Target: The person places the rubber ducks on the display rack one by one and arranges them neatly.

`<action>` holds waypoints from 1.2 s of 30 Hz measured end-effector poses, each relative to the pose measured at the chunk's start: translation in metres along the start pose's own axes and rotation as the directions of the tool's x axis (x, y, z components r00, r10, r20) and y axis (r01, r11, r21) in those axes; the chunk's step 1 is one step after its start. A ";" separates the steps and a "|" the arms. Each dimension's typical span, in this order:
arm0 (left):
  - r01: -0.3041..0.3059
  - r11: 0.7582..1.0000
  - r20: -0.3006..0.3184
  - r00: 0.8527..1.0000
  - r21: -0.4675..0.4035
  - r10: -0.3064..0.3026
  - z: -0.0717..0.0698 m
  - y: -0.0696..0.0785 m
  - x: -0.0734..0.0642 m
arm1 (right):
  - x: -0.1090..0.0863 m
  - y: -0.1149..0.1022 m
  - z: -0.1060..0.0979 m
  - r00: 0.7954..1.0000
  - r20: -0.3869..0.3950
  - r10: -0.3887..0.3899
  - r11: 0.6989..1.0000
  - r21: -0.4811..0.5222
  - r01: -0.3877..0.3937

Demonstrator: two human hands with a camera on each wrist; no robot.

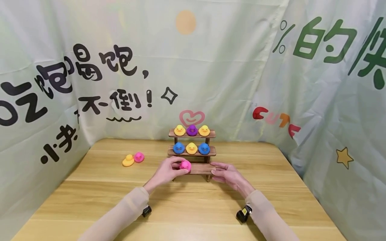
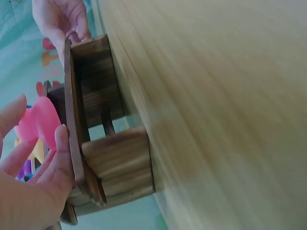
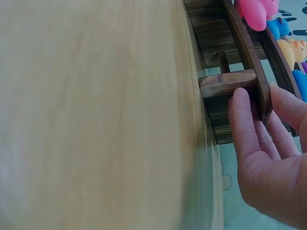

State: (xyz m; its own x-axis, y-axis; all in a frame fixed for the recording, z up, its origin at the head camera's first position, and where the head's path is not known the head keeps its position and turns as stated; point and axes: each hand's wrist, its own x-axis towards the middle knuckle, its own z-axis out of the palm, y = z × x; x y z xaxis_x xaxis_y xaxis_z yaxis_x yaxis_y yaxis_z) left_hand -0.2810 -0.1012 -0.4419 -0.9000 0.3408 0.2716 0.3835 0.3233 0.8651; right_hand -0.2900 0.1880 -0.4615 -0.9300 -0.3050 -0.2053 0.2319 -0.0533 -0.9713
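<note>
My left hand [image 1: 165, 171] holds a pink rubber duck [image 1: 185, 166] between thumb and fingers at the left end of the lowest step of a wooden three-tier display stand [image 1: 201, 168]. In the left wrist view the duck [image 2: 41, 122] is right at the board's surface. My right hand [image 1: 230, 176] pinches the right end of that same step; the right wrist view shows the thumb above the board [image 3: 249, 57] and fingers below it. On the middle step sit a blue, a yellow [image 1: 191, 148] and a blue duck. A yellow, a purple [image 1: 192, 130] and a yellow one line the top step.
On the wooden table [image 1: 99, 197], to the left of the stand, lie a yellow duck [image 1: 128, 160] and a pink duck [image 1: 139, 157] side by side. Printed cloth curtains [image 1: 223, 67] hang behind the table and along both sides.
</note>
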 end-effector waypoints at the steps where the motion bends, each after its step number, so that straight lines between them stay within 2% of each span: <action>1: 0.004 1.000 -0.008 1.000 0.010 -0.004 0.002 0.001 0.001 | 0.000 0.000 0.000 1.000 0.004 0.000 1.000 -0.002 0.000; 7: -0.024 0.997 -0.023 0.999 0.070 0.026 0.014 0.003 0.001 | 0.000 0.003 -0.001 1.000 0.015 0.007 1.000 -0.006 -0.007; 13: -0.061 0.995 -0.006 0.998 0.074 0.062 0.023 0.004 0.007 | 0.000 0.003 0.000 1.000 0.019 0.002 1.000 0.006 -0.002; 21: -0.037 0.993 0.012 0.999 0.116 0.036 0.032 0.006 0.014 | 0.000 0.002 -0.001 1.000 0.024 0.003 1.000 0.009 -0.003; 29: -0.052 0.998 0.060 0.997 0.044 0.050 0.043 0.007 0.019 | 0.001 0.003 -0.003 1.000 0.022 0.013 1.000 0.002 -0.013; 36: -0.017 0.998 0.045 0.999 0.061 0.014 0.050 0.011 0.024 | 0.001 0.000 -0.004 0.999 0.051 0.002 1.000 0.004 -0.002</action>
State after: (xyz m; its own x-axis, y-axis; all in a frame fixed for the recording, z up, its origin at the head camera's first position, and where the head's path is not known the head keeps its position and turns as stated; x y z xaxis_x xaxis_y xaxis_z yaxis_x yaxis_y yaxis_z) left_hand -0.2877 -0.0448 -0.4467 -0.8842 0.3851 0.2646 0.4106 0.3703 0.8332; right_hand -0.2920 0.1912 -0.4626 -0.9137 -0.3531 -0.2009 0.2351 -0.0563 -0.9703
